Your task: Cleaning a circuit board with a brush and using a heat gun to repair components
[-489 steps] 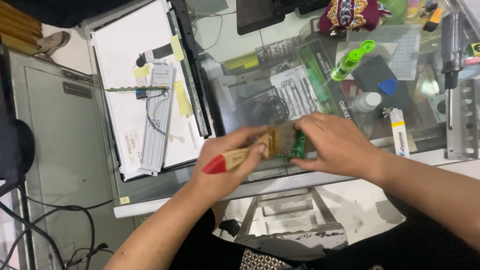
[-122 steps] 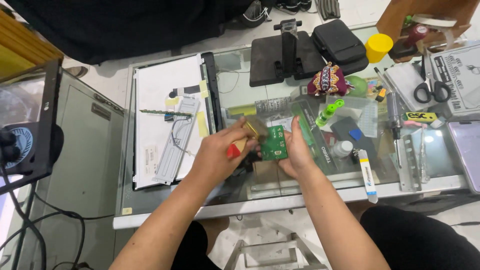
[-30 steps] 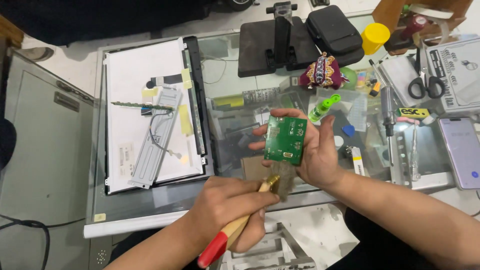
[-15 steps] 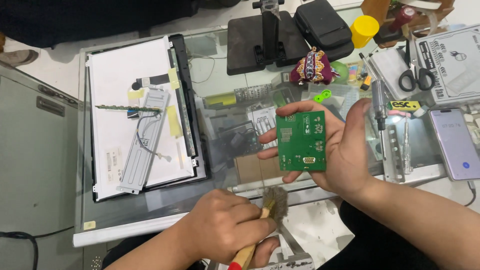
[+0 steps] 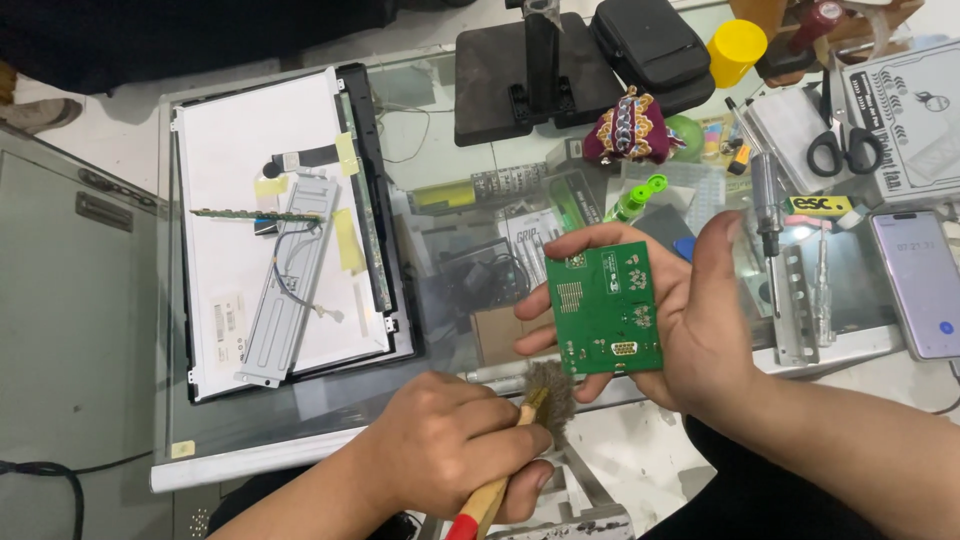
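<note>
My right hand (image 5: 690, 320) holds a small green circuit board (image 5: 610, 310) flat on its palm, face up, above the front edge of the glass table (image 5: 300, 440). My left hand (image 5: 450, 450) grips a brush (image 5: 520, 440) by its wooden handle with a red end. The brush's grey bristles sit just below the board's lower left corner, touching or nearly touching it.
A laptop screen panel (image 5: 290, 220) lies back side up on the table's left. Scissors (image 5: 850, 150), a screwdriver (image 5: 765, 190), a phone (image 5: 925, 280), a green bottle (image 5: 635, 200), a yellow cup (image 5: 735, 50) and a black stand (image 5: 530, 70) crowd the right and back.
My right hand has lifted the board from the table and turned it flat towards me. My left hand drew the brush down off the table, then brought its bristles up to the board's lower edge.
</note>
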